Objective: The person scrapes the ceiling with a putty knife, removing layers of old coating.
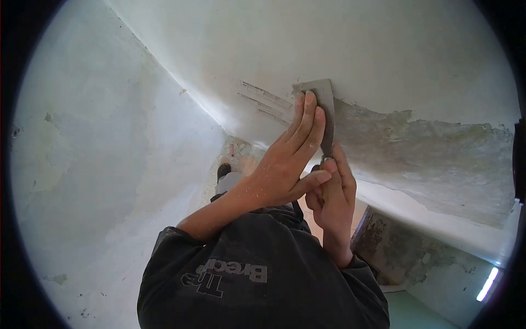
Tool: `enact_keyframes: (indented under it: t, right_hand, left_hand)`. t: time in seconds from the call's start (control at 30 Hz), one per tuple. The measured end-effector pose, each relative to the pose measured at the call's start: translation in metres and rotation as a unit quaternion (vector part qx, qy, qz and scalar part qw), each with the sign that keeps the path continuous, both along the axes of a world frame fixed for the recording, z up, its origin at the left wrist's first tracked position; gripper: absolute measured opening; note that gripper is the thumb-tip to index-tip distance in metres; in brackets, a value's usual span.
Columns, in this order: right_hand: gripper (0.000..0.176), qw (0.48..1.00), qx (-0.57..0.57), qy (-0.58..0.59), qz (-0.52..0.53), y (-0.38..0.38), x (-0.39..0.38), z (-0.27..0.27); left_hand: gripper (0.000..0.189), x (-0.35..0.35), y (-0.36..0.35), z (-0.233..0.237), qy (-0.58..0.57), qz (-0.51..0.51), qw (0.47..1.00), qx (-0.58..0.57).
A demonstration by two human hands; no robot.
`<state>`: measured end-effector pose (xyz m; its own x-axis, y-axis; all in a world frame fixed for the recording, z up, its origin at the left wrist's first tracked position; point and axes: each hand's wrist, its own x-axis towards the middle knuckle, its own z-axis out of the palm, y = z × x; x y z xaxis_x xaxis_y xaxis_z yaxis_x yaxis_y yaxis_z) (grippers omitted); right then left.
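Head view: one scraper against the wall, at the near-left end of a grey patch.
My right hand is curled firmly round the scraper below its blade; my left hand grips nothing, its fingers stretched out and pressing on the blade. I judge the step in hand to be working the surface at the patch's edge; the next move seems to call for even pressure and a low blade angle. I count two hands, one scraper, one large grey patch and one group of printed marks.
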<state>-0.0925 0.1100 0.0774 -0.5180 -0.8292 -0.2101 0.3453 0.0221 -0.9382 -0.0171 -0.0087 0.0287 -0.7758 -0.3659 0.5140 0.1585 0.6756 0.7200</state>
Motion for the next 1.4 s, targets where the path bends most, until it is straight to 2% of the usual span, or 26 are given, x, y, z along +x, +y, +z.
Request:
enact_keyframes:
  t: [0.13,0.23,0.33,0.47,0.5,0.67,0.73,0.87,0.93,1.07,1.4]
  right_hand:
    - [0.048,1.000,0.008,0.008,0.014,0.010,-0.001,0.000]
    - [0.050,1.000,0.020,0.001,-0.013,0.004,0.006,0.005]
    - [0.051,1.000,0.017,0.018,0.008,0.011,0.012,0.002]
    - [0.052,1.000,-0.008,0.028,-0.003,-0.001,0.007,0.003]
    - [0.051,0.998,0.034,0.042,-0.010,0.001,0.012,0.004]
    - [0.051,0.997,0.043,0.069,-0.009,0.013,0.014,-0.003]
    - [0.052,0.999,0.005,0.035,-0.014,0.009,0.021,0.002]
    - [0.052,0.998,0.006,0.058,-0.016,0.009,0.021,-0.019]
    - [0.052,0.999,-0.003,0.018,-0.030,0.006,0.019,-0.022]
    - [0.051,0.999,-0.014,0.023,-0.036,-0.005,0.027,-0.021]
    - [0.051,0.996,-0.061,-0.054,-0.044,-0.007,0.030,-0.028]
  left_hand:
    - [0.078,-0.002,0.000,0.001,0.021,-0.007,0.999,-0.024]
    - [0.078,-0.002,-0.003,0.005,0.040,0.017,0.999,-0.018]
    - [0.078,0.005,-0.004,0.007,0.025,-0.022,0.999,-0.005]
    - [0.078,0.001,-0.006,-0.001,0.031,-0.001,0.999,-0.024]
    - [0.078,0.002,-0.006,0.002,0.036,-0.005,0.999,-0.012]
    - [0.078,-0.002,-0.007,-0.007,0.033,-0.025,0.999,-0.025]
    - [0.079,0.000,-0.011,-0.003,0.046,-0.031,0.998,-0.018]
    - [0.081,0.004,-0.007,-0.004,0.027,-0.032,0.999,-0.020]
    - [0.082,0.003,-0.006,-0.007,0.027,-0.002,0.999,-0.036]
    - [0.082,0.010,-0.013,-0.001,0.011,0.008,1.000,-0.028]
    - [0.078,0.009,-0.021,0.002,-0.014,-0.027,0.997,-0.065]
